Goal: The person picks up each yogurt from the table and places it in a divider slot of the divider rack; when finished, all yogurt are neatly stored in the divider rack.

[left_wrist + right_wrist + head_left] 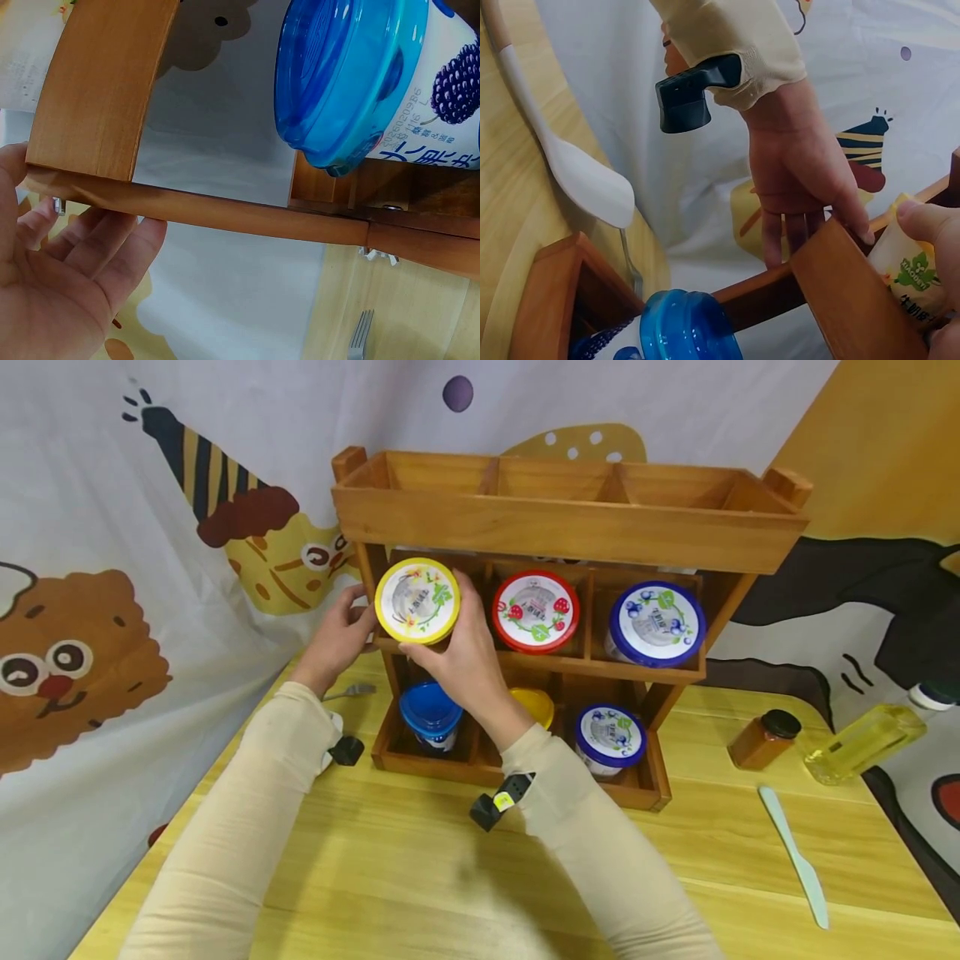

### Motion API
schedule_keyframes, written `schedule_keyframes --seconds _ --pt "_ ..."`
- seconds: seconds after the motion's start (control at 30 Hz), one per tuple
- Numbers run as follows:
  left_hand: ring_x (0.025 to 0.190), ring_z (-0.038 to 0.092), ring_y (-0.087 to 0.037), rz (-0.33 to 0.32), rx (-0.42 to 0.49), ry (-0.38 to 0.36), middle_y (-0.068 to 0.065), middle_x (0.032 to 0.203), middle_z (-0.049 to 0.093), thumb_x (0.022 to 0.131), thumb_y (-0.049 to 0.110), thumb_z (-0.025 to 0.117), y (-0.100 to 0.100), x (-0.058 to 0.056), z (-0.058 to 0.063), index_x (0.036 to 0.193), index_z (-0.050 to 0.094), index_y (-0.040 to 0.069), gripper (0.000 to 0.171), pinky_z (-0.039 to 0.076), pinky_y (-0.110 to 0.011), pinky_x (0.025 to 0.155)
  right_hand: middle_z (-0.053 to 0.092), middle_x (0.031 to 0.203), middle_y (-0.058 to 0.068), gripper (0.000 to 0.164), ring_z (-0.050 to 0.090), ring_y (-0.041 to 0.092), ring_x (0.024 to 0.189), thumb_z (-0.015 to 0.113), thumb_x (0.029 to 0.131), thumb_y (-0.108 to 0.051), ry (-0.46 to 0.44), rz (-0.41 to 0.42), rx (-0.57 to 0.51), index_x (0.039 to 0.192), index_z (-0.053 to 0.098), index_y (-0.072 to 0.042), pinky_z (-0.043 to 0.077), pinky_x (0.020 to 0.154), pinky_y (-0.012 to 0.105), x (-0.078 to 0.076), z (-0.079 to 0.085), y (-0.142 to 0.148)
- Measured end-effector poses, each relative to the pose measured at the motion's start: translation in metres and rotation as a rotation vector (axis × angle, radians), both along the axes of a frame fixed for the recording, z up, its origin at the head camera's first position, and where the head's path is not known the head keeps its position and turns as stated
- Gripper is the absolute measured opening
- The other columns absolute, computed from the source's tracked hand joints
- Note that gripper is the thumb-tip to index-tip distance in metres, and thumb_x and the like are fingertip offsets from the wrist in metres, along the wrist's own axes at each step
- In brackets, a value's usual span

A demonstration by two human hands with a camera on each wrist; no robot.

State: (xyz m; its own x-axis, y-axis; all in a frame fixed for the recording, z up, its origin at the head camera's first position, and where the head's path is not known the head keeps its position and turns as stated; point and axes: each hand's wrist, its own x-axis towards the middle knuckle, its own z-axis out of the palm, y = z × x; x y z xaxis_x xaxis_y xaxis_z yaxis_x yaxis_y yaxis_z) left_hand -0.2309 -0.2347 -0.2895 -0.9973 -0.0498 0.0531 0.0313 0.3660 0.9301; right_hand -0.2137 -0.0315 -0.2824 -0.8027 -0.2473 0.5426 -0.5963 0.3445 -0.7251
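Observation:
My right hand (467,662) grips a yellow-lidded tub (417,602) by its side, at the left compartment of the wooden rack's (562,533) middle tier. In the right wrist view, its thumb lies against that tub (911,274). The left hand (67,285) holds the rack's left side post, with the fingers curled beneath it in the left wrist view. Beside the yellow-lidded tub stand a red-lidded strawberry tub (536,612) and a blue-lidded blueberry tub (656,624). Below sits a blue-topped cup (431,710) with a blackberry print.
On the lower tier are a yellow container (534,706), partly hidden by my right arm, and another blueberry tub (611,736). A dark-capped jar (763,739), an oil bottle (866,743) and a pale knife (795,856) lie right. At left are a fork (352,691) and a white spatula (585,180).

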Motion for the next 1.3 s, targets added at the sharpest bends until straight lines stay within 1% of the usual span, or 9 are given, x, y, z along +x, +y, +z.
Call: schedule_keyframes --seconds 0.27,0.5,0.57,0.67,0.77,0.83,1.07,1.2,1.3 --pt "0.104 0.054 -0.018 -0.004 0.003 -0.003 -0.011 0.125 0.054 0.101 0.052 0.045 0.001 0.001 0.001 0.154 0.025 0.020 0.065 0.051 -0.044 0.099 0.038 0.148 0.014 0.104 0.044 0.024 0.133 0.086 0.077 -0.028 -0.010 -0.032 0.051 0.153 0.019 -0.005 0.036 0.116 0.037 -0.002 0.003 -0.004" --pt "0.103 0.055 -0.018 -0.001 -0.003 -0.002 -0.011 0.125 0.054 0.101 0.052 0.045 0.000 0.000 0.000 0.154 0.025 0.020 0.065 0.052 -0.042 0.097 0.034 0.151 0.018 0.107 0.041 0.028 0.136 0.085 0.079 -0.027 -0.060 -0.063 0.110 0.154 0.014 -0.002 0.034 0.118 0.039 0.001 0.008 -0.007" --pt "0.105 0.055 -0.020 -0.002 -0.002 -0.004 -0.012 0.127 0.054 0.100 0.053 0.045 0.000 0.000 0.000 0.154 0.025 0.021 0.066 0.052 -0.044 0.098 0.032 0.152 0.018 0.108 0.040 0.028 0.137 0.084 0.079 -0.027 -0.065 -0.065 0.110 0.155 0.013 -0.003 0.034 0.118 0.039 0.002 0.008 -0.008" --pt "0.116 0.054 -0.024 -0.007 0.000 -0.008 -0.015 0.137 0.052 0.101 0.052 0.044 -0.001 0.000 0.000 0.156 0.022 0.020 0.067 0.050 -0.048 0.102 0.029 0.153 0.018 0.109 0.038 0.028 0.138 0.084 0.079 -0.026 -0.062 -0.064 0.099 0.156 0.010 -0.004 0.034 0.118 0.040 0.002 0.008 -0.007" --pt "0.127 0.050 -0.029 -0.007 -0.008 -0.014 -0.017 0.147 0.046 0.101 0.052 0.044 -0.001 0.000 0.000 0.158 0.018 0.019 0.071 0.048 -0.051 0.104 0.026 0.154 0.019 0.110 0.037 0.029 0.138 0.084 0.079 -0.025 -0.039 -0.073 0.093 0.156 0.008 -0.004 0.035 0.117 0.039 0.003 0.007 -0.007" --pt "0.132 0.048 -0.030 -0.003 -0.018 -0.019 -0.017 0.151 0.043 0.100 0.054 0.045 -0.001 0.000 0.000 0.158 0.016 0.019 0.074 0.047 -0.052 0.105 0.023 0.156 0.019 0.110 0.035 0.030 0.139 0.084 0.079 -0.025 -0.020 -0.089 0.100 0.156 0.009 -0.004 0.034 0.118 0.039 0.004 0.007 -0.007" --pt "0.138 0.043 -0.032 0.000 -0.031 -0.027 -0.018 0.154 0.038 0.097 0.060 0.047 -0.002 0.000 0.000 0.159 0.013 0.019 0.081 0.044 -0.053 0.107 0.009 0.163 0.017 0.112 0.018 0.029 0.150 0.084 0.078 -0.028 0.051 -0.153 0.147 0.157 0.009 -0.002 0.026 0.121 0.035 0.008 0.010 -0.006" --pt "0.138 0.043 -0.031 -0.006 -0.029 -0.022 -0.018 0.154 0.038 0.097 0.059 0.046 -0.002 0.001 0.000 0.159 0.013 0.019 0.081 0.044 -0.053 0.107 0.008 0.164 0.017 0.110 0.013 0.027 0.152 0.083 0.080 -0.028 0.120 -0.143 0.151 0.156 0.009 0.000 0.022 0.123 0.033 0.015 0.012 -0.004" --pt "0.137 0.043 -0.031 -0.011 -0.020 -0.017 -0.018 0.153 0.039 0.098 0.058 0.046 -0.003 0.002 0.000 0.159 0.012 0.019 0.080 0.044 -0.053 0.107 0.009 0.164 0.016 0.104 0.008 0.023 0.153 0.079 0.084 -0.029 0.157 -0.095 0.136 0.157 0.010 0.000 0.018 0.124 0.032 0.023 0.014 -0.002"
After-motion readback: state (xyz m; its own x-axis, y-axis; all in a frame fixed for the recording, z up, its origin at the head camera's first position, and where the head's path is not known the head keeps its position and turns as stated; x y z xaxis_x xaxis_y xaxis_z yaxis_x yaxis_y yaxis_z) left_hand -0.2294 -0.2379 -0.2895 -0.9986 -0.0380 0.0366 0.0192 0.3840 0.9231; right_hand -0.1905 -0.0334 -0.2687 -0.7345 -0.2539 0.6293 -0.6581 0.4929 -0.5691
